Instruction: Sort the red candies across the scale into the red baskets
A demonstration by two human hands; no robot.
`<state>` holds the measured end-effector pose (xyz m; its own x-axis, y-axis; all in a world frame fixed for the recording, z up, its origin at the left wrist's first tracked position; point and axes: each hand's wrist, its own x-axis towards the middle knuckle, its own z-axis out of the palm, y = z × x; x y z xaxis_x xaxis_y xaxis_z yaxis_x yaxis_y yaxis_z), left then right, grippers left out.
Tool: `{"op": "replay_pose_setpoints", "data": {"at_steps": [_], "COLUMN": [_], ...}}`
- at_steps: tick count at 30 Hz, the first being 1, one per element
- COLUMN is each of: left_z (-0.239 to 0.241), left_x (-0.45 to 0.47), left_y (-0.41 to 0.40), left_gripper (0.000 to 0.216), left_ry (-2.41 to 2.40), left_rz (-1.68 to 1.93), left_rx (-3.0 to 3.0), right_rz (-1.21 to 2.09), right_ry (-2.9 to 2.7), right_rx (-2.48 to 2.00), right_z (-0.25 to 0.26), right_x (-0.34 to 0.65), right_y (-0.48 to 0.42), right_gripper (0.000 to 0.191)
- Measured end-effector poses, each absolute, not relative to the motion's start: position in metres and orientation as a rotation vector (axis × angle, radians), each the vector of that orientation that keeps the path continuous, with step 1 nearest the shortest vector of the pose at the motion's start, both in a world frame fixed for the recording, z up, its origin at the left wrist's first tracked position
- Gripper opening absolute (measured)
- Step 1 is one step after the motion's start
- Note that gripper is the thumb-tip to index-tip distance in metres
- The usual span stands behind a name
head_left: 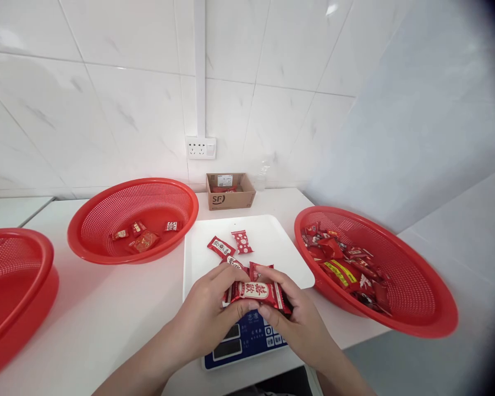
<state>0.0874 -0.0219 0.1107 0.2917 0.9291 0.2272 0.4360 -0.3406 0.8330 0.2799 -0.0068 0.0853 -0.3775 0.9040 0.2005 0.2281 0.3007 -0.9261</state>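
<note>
Both my hands hold red candy packets (258,291) over the front of a digital scale (280,236). My left hand (212,305) is closed around their left end, thumb along the near side. At the right end my right hand (295,313) grips them the same way; how many packets are stacked there I cannot tell. Beyond my fingers, several wrapped candies lie on the white pan, among them a dotted packet (242,242) and a long red packet (221,247). My wrists and hands partly cover the scale's blue keypad panel (251,352).
A red basket (421,286) full of wrapped candies stands at the right. Another red basket (107,203) with a few candies is at back left, and a third basket (16,297) at far left. A cardboard box (233,201) sits near the wall, beside a clear plastic object (263,175).
</note>
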Motion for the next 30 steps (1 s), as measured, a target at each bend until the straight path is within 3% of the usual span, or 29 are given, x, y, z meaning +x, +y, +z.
{"op": "replay_pose_setpoints", "data": {"at_steps": [3, 8, 13, 21, 30], "left_z": [0.111, 0.111, 0.110, 0.108, 0.110], "left_x": [0.088, 0.091, 0.091, 0.092, 0.088], "left_y": [-0.022, -0.022, -0.022, -0.020, -0.013], "left_gripper": [0.011, 0.013, 0.016, 0.013, 0.047], "left_ry": [1.214, 1.246, 1.221, 1.299, 0.875], "left_rz": [1.007, 0.982, 1.006, 1.057, 0.932], "left_rx": [1.891, 1.875, 1.911, 1.844, 1.240], "right_rz": [1.187, 1.084, 1.000, 1.070, 1.280], "right_ry": [-1.756, -1.769, -1.806, -1.738, -1.502], "right_rx": [-0.979, -0.934, -0.962, -1.026, -0.976], "right_z": [0.085, 0.090, 0.091, 0.094, 0.100], "right_x": [0.280, 0.277, 0.276, 0.271, 0.263], "right_y": [-0.007, -0.008, -0.006, -0.003, 0.015], "right_gripper": [0.054, 0.028, 0.024, 0.030, 0.048]}}
